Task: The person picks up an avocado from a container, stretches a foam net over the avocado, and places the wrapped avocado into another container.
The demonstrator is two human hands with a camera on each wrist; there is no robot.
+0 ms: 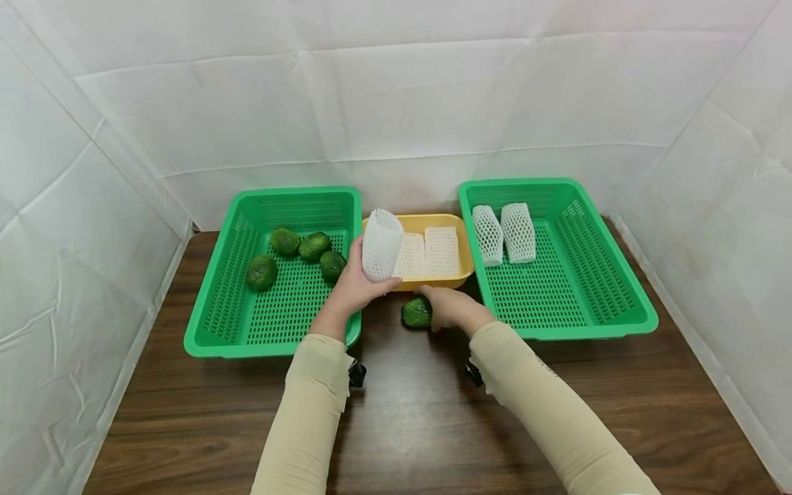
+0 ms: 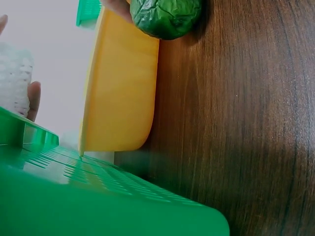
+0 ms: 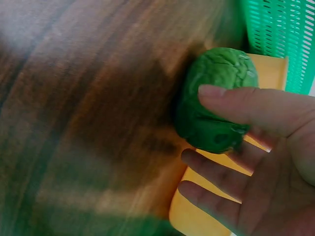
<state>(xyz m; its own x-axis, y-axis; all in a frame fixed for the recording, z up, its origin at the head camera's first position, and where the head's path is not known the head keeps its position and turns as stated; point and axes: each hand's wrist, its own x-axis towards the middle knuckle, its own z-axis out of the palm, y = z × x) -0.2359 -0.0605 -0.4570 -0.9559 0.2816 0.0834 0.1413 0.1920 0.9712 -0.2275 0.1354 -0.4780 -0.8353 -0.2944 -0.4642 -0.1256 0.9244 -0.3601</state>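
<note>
Now, a dark green, wrinkled, rounded fruit [image 1: 416,313] sits just near of a yellow plastic tray [image 1: 427,284], pinched by the right hand [image 1: 450,307]; whether it touches the brown wooden desk [image 1: 408,399] is hard to tell. The left hand [image 1: 354,289] grips a white foam-net sleeve [image 1: 381,247] over the tray's left end. More flat white sleeves [image 1: 442,251] lie in the tray. The left green plastic basket [image 1: 247,352] holds four similar fruits [image 1: 315,246]; the right green plastic basket [image 1: 575,333] holds two white netted bundles [image 1: 518,234] at its far left.
</note>
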